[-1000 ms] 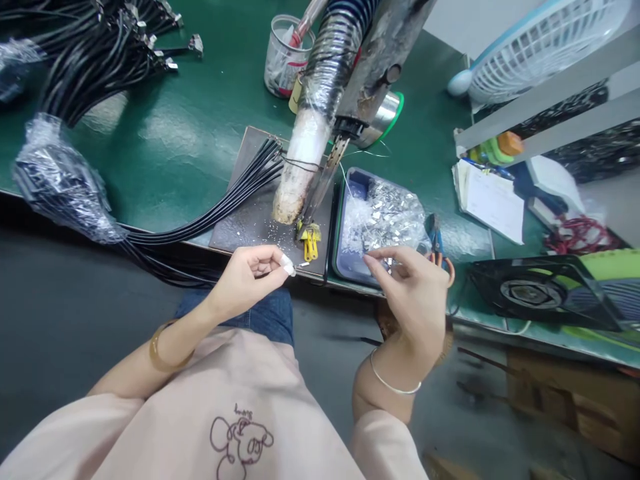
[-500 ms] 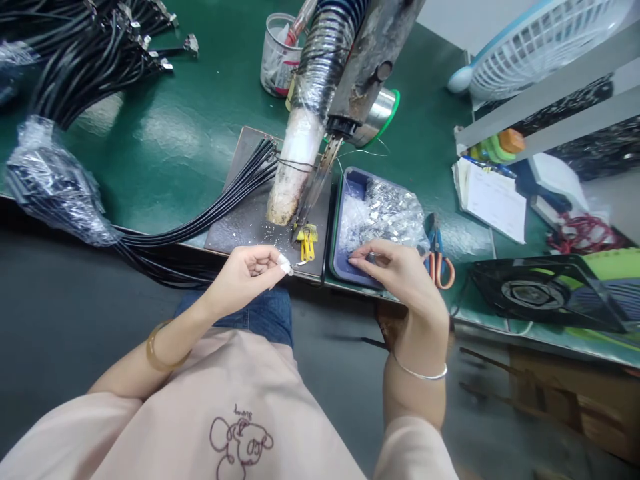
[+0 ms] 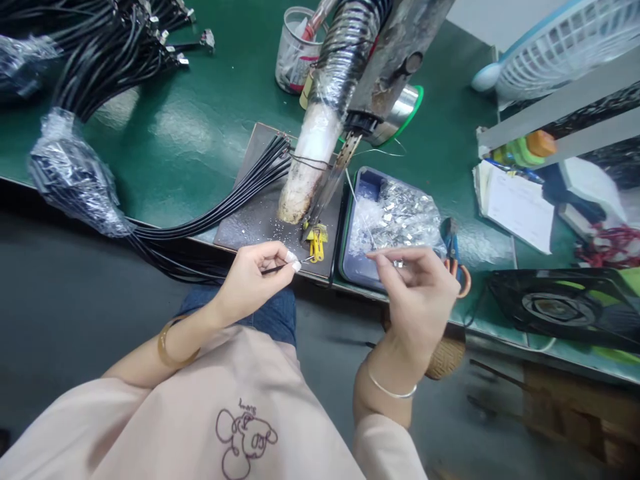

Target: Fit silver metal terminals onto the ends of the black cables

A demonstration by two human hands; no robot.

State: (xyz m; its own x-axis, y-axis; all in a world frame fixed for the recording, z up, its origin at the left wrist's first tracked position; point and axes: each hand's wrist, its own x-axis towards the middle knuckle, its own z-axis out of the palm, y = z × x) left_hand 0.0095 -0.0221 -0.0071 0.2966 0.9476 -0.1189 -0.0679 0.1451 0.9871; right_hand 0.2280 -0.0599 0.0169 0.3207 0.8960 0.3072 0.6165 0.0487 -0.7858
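My left hand (image 3: 257, 270), white coverings on its fingertips, pinches a thin black cable (image 3: 273, 269) whose end points at the yellow clip (image 3: 317, 243). The clip sits at the front of the dark board (image 3: 240, 230), below the soldering iron tip (image 3: 320, 197). Above the blue tray (image 3: 364, 270), my right hand (image 3: 417, 283) has thumb and forefinger closed on a thin solder wire (image 3: 361, 212), which runs up toward the spool (image 3: 400, 117). A small shiny piece shows by its curled fingers. Inside the tray lies a clear bag of small metal parts (image 3: 407, 213).
A wrapped fume hose (image 3: 313, 143) hangs over the board beside the iron. Black cables in plastic wrap (image 3: 75, 177) lie at left. Orange-handled cutters (image 3: 453, 250), a notepad (image 3: 520, 203) and a black fan (image 3: 555, 303) are at right; a clear cup (image 3: 295, 57) stands behind.
My right hand has lifted slightly from the tray's contents and now holds the solder wire. The black cable shows more clearly in my left hand. The whole view has shifted a little.
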